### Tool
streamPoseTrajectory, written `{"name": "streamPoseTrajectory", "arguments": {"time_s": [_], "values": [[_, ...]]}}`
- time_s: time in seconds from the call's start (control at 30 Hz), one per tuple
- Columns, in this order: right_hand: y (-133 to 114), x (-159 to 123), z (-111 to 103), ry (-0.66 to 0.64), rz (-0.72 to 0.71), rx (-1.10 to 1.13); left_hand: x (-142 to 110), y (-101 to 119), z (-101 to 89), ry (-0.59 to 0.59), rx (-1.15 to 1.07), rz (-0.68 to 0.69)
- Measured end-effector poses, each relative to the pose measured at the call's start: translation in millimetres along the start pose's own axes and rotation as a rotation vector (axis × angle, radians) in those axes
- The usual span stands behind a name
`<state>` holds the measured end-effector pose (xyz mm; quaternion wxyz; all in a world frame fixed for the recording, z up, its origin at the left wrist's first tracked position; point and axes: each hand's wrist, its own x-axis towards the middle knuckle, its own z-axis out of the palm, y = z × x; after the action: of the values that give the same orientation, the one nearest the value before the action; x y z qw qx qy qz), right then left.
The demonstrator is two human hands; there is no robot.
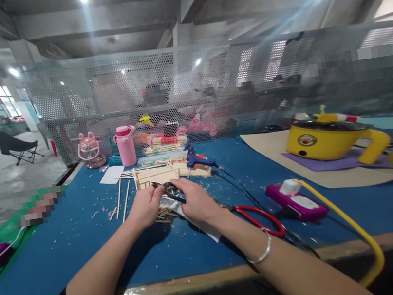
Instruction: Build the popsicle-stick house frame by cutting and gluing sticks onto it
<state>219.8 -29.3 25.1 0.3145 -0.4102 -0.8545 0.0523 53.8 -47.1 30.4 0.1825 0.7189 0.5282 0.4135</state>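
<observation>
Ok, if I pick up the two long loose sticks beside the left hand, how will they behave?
Probably light and fairly stiff: the sticks are thin and look straight. They could snap if squeezed or bent hard, being so slender. A nudge would likely slide them, since they lie loose on the mat; I can't tell whether they're round enough to roll.

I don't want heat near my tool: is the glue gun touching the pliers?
Apart. The head view shows pale wood between the glue gun and the pliers.
</observation>
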Motion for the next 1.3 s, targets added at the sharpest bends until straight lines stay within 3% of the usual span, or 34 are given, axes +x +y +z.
{"name": "streamPoseTrajectory", "arguments": {"time_s": [0.4,0.6,0.77,0.87,1.13,1.2,1.3], "values": [[-10,-2,5,0.088,0.049,-0.263,1,0,-0.1,0.017,-0.003,-0.068],[-15,-1,1,0.138,0.052,-0.422,2,-4,5.7,0.011,-0.192,-0.154],[-8,1,2,0.165,0.045,-0.277,3,3,-0.9,-0.010,-0.407,-0.088],[-3,1,3,0.167,0.046,-0.139,2,8,-9.7,-0.029,-0.424,-0.018],[-9,5,-6,-0.010,0.016,0.311,4,0,-13.2,-0.095,-0.364,-0.062],[-9,8,-15,-0.003,0.046,0.326,4,-1,-10.2,-0.115,-0.411,-0.056],[-3,6,-37,0.046,0.198,0.167,3,0,-7.4,-0.122,-0.531,-0.095]]}}
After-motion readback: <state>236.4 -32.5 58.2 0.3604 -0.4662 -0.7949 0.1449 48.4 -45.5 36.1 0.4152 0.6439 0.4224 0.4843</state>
